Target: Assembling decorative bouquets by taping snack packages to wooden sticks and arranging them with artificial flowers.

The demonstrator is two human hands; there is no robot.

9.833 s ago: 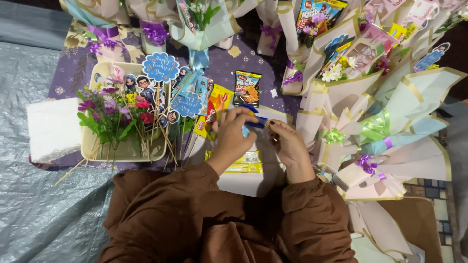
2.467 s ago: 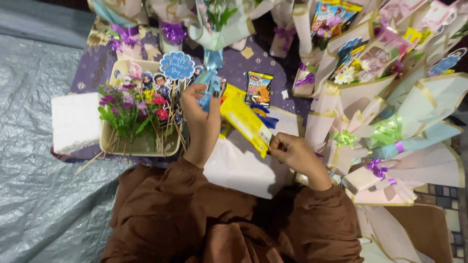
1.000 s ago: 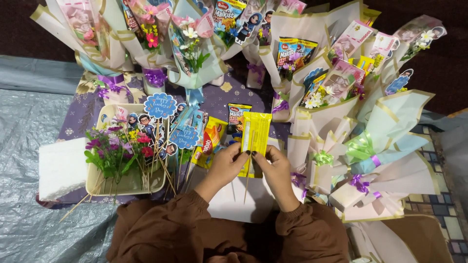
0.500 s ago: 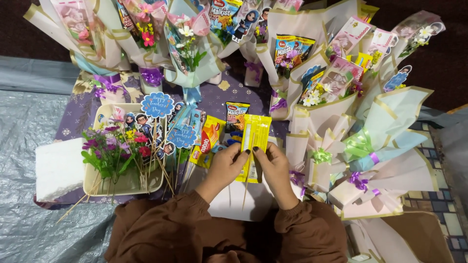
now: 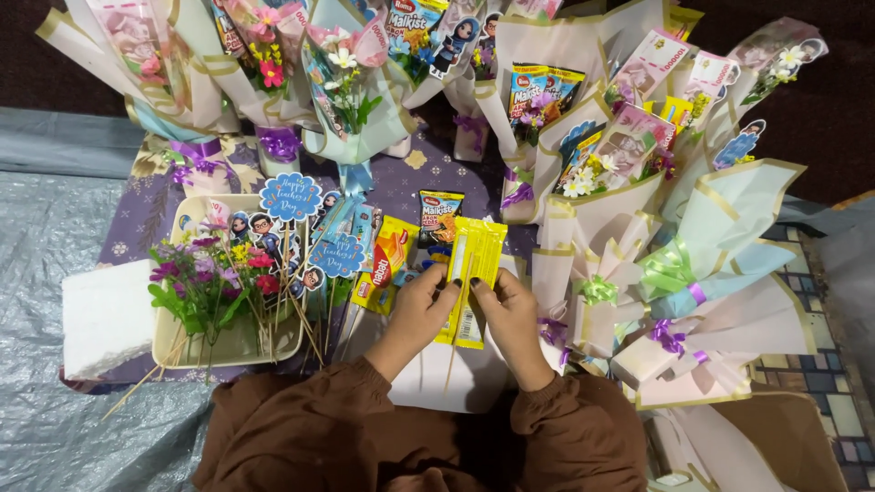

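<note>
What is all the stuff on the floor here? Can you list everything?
yellow snack packet: one, yellow, held in the middle with a thin wooden stick along it
tray: one, cream, left of the hands, holding artificial flowers in purple, red and green and blue paper toppers on sticks
foam block: one, white, far left
loose snack packets: several, yellow, red and black, on the purple cloth
wrapped bouquets: many, cream and pastel paper with ribbons, along the top and right
plastic sheet: one, grey, under everything
left hand: pinching the packet
right hand: pinching the packet
</note>
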